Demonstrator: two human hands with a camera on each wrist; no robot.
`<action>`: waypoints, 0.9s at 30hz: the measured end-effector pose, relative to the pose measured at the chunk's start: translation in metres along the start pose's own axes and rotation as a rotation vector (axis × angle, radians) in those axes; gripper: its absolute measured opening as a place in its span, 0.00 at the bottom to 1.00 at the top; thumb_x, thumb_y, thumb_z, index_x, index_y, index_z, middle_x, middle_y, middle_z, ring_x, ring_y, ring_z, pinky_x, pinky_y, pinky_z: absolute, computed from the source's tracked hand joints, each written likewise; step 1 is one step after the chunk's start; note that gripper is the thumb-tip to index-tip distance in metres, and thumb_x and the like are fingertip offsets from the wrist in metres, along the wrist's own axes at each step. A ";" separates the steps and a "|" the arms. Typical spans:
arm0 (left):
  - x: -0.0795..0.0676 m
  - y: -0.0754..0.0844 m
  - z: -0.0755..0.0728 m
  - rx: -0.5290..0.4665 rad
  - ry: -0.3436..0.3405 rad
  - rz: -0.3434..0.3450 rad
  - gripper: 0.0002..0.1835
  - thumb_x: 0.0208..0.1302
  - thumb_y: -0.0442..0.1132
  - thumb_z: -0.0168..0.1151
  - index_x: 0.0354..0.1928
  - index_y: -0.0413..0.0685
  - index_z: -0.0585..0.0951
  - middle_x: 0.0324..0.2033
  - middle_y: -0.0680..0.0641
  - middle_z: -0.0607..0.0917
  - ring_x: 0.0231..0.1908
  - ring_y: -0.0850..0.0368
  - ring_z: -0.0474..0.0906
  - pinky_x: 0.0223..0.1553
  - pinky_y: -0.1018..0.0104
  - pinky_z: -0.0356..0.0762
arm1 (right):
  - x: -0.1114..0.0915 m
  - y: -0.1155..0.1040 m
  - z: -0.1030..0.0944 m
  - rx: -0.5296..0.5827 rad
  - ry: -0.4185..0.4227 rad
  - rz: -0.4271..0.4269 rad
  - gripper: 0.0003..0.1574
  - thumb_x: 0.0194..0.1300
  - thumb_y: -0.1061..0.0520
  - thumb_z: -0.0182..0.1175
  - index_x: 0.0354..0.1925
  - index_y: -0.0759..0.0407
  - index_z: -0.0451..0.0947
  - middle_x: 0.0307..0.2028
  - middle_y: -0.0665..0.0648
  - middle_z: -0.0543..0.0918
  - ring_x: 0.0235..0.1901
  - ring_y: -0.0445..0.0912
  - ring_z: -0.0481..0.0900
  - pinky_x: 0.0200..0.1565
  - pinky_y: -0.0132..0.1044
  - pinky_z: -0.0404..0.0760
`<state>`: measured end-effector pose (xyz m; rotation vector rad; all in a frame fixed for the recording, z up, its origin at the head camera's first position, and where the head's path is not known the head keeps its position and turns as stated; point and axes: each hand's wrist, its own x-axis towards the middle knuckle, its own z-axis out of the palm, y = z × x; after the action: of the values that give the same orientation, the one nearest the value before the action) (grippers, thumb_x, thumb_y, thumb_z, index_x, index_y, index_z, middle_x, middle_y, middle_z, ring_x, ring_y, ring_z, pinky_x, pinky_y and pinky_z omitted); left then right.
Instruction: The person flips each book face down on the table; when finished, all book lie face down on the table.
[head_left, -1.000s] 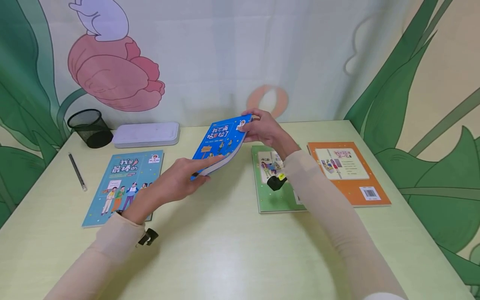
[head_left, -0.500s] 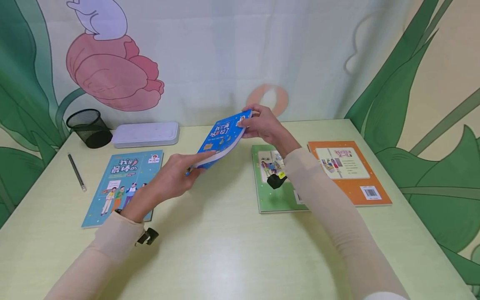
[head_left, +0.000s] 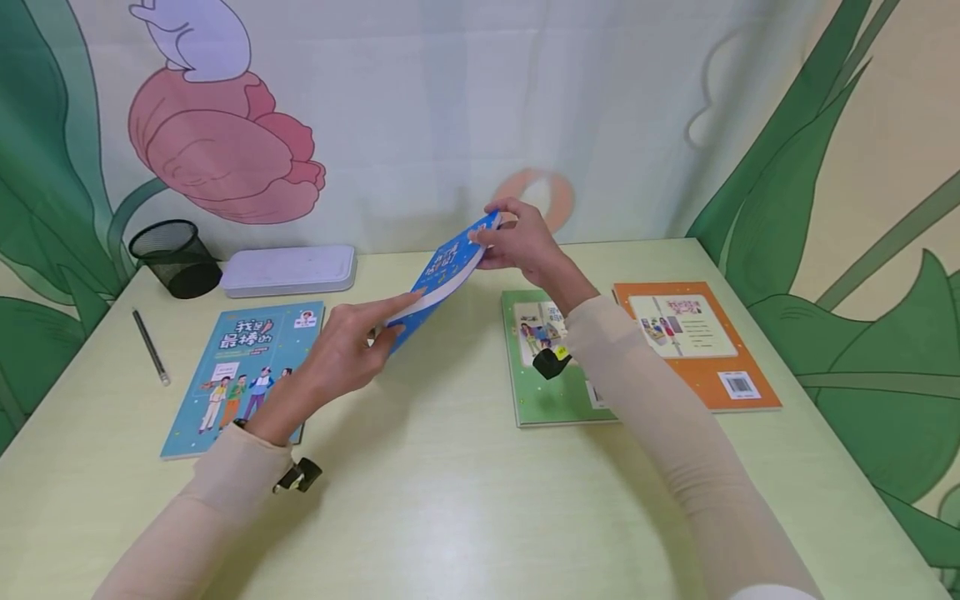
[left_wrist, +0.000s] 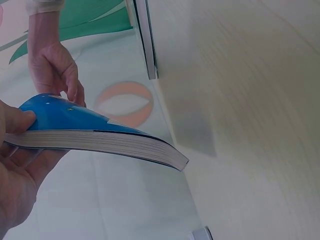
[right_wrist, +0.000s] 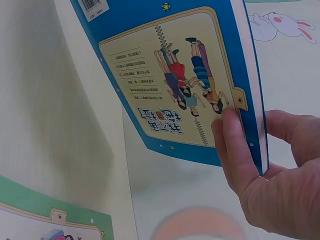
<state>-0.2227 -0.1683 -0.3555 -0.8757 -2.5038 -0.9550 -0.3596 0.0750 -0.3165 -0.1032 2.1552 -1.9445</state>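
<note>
Above the middle of the table (head_left: 450, 517), I have the blue book (head_left: 438, 287) tilted in the air, the left hand (head_left: 341, 350) pinching its near left end and the right hand (head_left: 525, 243) its far right end, the fingers of both parted only by its thickness. By my reading the handling is partway: 1 book is up and not yet set down, while the teal book (head_left: 247, 354) lies at left and the green book (head_left: 551, 402) and orange book (head_left: 693, 379) at right.

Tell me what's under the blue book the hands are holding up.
Beneath the raised blue book is shadowed tabletop. Fingers of the right hand touch its back cover. In the head view, the book hides whatever lies directly behind it.
</note>
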 end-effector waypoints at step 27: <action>0.004 0.005 0.016 -0.112 0.454 -0.012 0.23 0.62 0.20 0.60 0.60 0.34 0.79 0.52 0.29 0.84 0.45 0.32 0.86 0.29 0.55 0.87 | -0.004 0.009 -0.003 0.013 -0.017 -0.206 0.40 0.70 0.45 0.61 0.74 0.47 0.57 0.53 0.70 0.81 0.54 0.64 0.82 0.51 0.48 0.86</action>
<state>-0.2232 -0.1525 -0.3630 -0.5921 -2.0878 -1.1584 -0.3558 0.0800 -0.3249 -0.3514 2.1973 -2.0573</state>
